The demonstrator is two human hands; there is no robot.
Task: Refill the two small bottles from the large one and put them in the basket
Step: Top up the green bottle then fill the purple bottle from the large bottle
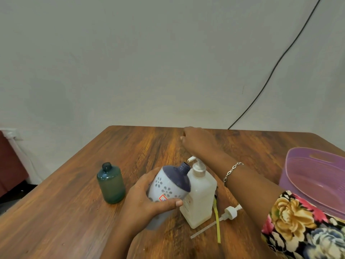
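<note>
My left hand (147, 200) grips a small white bottle with a purple top and flower pattern (170, 182). It is tilted, its open neck close to the nozzle of the large white pump bottle (200, 195). My right hand (196, 141) reaches past that bottle, wrist over the pump head (195, 161), fingers bent down and holding nothing visible. A small green bottle (111, 184) stands uncapped to the left. The purple basket (298, 165) sits at the right edge.
A loose white pump with its tube (230, 213) lies on the wooden table (74, 212) right of the large bottle, beside a yellow strip (217, 225). A black cable (276, 64) runs down the wall behind the table.
</note>
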